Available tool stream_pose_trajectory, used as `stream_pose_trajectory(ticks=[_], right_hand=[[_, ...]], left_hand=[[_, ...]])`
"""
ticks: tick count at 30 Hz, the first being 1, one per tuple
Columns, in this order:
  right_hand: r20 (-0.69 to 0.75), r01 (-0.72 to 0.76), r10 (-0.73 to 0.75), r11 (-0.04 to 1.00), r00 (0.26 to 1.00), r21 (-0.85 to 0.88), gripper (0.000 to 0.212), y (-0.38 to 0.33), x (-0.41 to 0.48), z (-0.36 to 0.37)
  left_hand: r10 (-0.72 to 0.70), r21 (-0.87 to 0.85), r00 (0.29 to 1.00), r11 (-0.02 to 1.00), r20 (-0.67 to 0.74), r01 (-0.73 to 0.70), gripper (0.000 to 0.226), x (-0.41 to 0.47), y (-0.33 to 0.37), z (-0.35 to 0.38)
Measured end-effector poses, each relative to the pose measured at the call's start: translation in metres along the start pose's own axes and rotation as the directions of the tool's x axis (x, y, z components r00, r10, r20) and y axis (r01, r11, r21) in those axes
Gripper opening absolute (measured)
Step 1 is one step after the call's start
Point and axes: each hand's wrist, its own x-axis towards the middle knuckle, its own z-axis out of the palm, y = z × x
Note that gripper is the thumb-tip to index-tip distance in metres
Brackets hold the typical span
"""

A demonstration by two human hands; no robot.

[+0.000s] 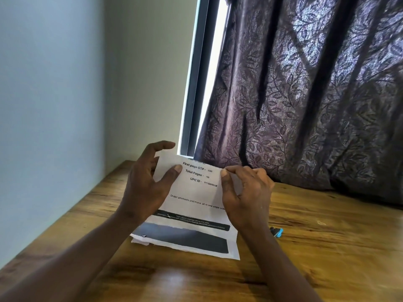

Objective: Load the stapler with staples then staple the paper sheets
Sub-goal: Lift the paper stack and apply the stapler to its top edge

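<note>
Left hand (148, 184), right hand (244, 192), pinching paper sheets (194, 192)

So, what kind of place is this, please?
Probably a room in a home, at a desk set in a corner. The signs: a wooden table against a plain painted wall, and a dark leaf-patterned curtain over a window. Both hands hold printed paper sheets.

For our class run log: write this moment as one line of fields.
left hand: holds paper sheets | right hand: pinches sheets' right edge | sheets: tilted up off wooden table | blue stapler: on table, untouched
</note>
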Motion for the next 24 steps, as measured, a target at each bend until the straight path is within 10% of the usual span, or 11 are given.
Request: stream_pose_trajectory(ticks=[11,17,24], right_hand=[[0.065,0.079,-0.066,0.969,0.996,-0.233,0.019,-0.005,-0.002,-0.006],[0.214,0.041,-0.002,0.983,0.977,-0.18,0.025,0.0,-0.002,0.0],[0.299,0.104,-0.025,0.962,0.954,-0.252,0.027,-0.007,-0.01,0.005]], left_hand=[[-0.089,-0.125,0.994,0.987,0.069,0.097,0.026,-0.002,-0.001,-0.004],[-0.019,0.232,0.988,0.973,0.151,-0.017,0.012,0.001,-0.013,-0.007],[-0.084,0.256,0.965,0.966,0.248,0.018,0.014,0.001,-0.02,-0.009]])
